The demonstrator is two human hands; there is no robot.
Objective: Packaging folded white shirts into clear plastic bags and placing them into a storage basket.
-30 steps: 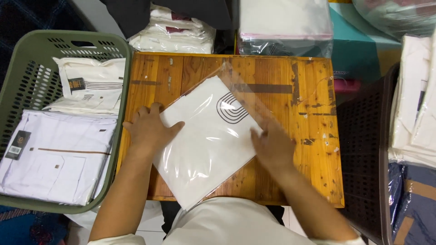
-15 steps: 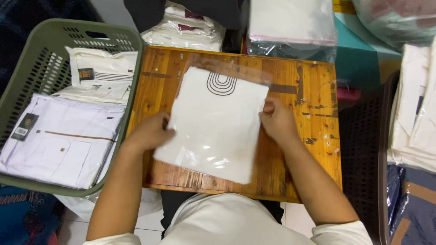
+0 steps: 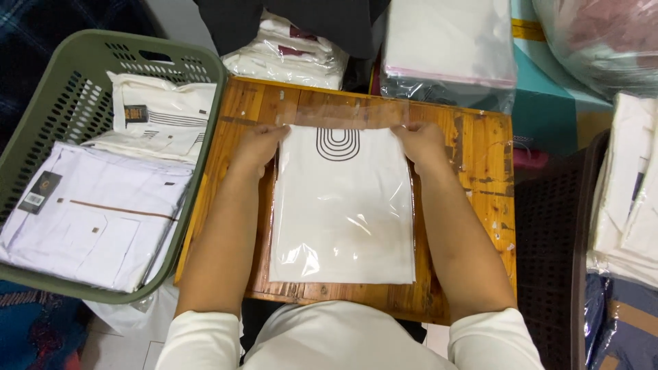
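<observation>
The wooden surface [image 3: 473,205] carries a folded white shirt in a clear plastic bag [image 3: 343,212], lying flat and square at its middle, the bag's open flap [image 3: 346,114] spread beyond the top edge. A green basket [image 3: 199,75] of packed shirts sits just beside it on the left. The left hand [image 3: 255,147] and right hand [image 3: 423,145] each press on a top corner, fingers curled at the flap's base, the grip closed lightly on bag film. The package looks light, soft and slippery; the edges seem the safest hold.
</observation>
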